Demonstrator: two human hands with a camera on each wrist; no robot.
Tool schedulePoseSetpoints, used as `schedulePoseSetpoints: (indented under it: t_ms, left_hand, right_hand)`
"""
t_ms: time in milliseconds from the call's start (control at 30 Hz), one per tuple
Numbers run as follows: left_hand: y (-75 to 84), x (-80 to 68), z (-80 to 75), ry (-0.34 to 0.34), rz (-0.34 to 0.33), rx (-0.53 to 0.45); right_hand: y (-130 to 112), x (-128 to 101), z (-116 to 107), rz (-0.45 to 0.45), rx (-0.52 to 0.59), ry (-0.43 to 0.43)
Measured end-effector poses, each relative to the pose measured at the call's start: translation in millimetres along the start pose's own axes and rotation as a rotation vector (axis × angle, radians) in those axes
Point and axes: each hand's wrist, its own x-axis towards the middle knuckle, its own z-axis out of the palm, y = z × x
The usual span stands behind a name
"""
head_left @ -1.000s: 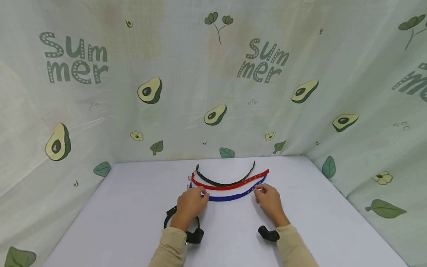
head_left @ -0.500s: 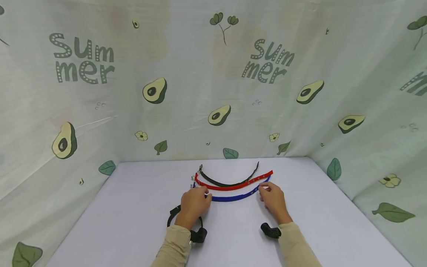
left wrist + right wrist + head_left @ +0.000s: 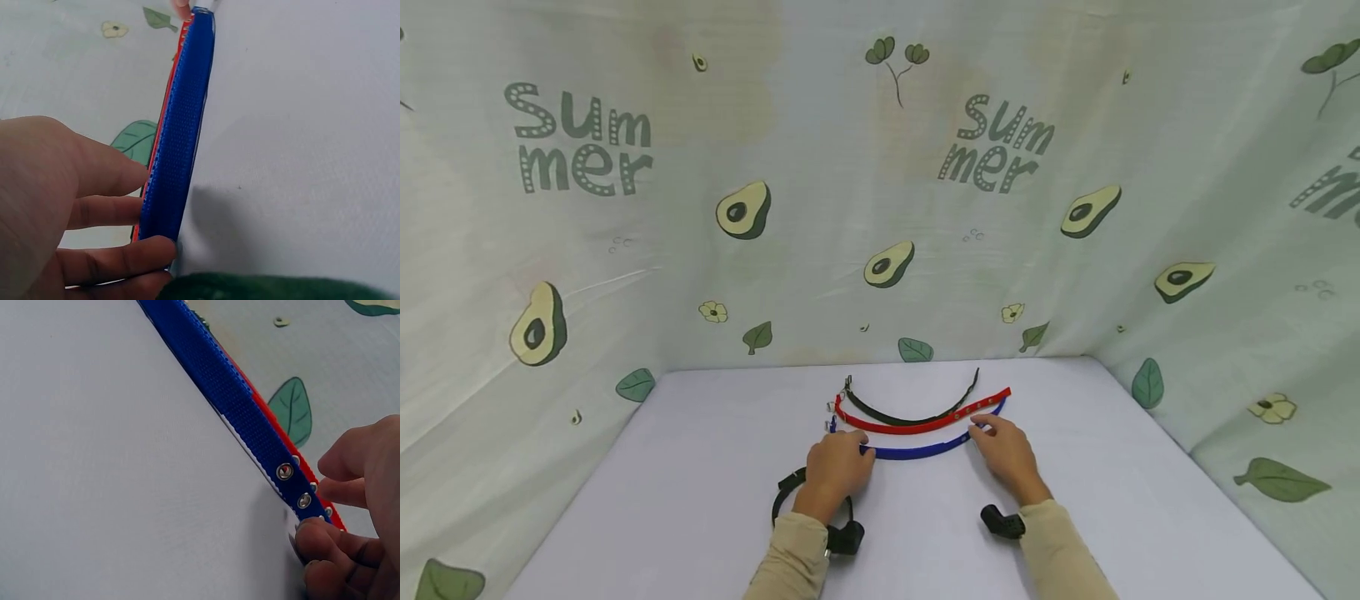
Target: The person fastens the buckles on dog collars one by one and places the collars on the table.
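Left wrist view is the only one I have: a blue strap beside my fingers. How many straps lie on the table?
Observer: Three in curved rows: the black strap farthest, the red strap in the middle, the blue strap nearest you.
Operator: What does my right hand do?
Observer: The right hand pinches the blue strap at the end with metal eyelets.
Operator: And my left hand?
Observer: The left hand holds the other end, near a small metal buckle.
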Motion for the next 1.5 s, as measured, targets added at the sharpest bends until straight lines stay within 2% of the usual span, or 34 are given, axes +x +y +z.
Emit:
schedulePoseSetpoints:
  t_ms: [300, 567, 833, 1033, 1233, 1500]
  left_hand:
    - [-1.6, 0.0, -3.5, -0.004, 0.020, 0.011]
    - [-4.4, -1.2, -5.9, -0.025, -0.012, -0.010]
    - [-10.4, -3.4, -7.8, -0.004, 0.028, -0.018]
    - [-14.6, -5.1, -12.1, -0.012, 0.037, -0.037]
    - [-18.2, -7.9, -13.9, -0.035, 0.007, -0.042]
    - [-17.0, -4.6, -10.4, -0.018, 0.012, -0.055]
  right_hand:
    - [-2, -2, 0, -0.037, -0.019, 0.031]
    - [1, -3, 2, -0.010, -0.006, 0.038]
    - [-2, -8, 2, -0.019, -0.041, 0.027]
    - [-4, -9, 3, -0.007, -0.003, 0.047]
    - [-2, -13, 5, -0.020, 0.021, 0.027]
    - [-2, -12, 2, -0.024, 0.021, 0.073]
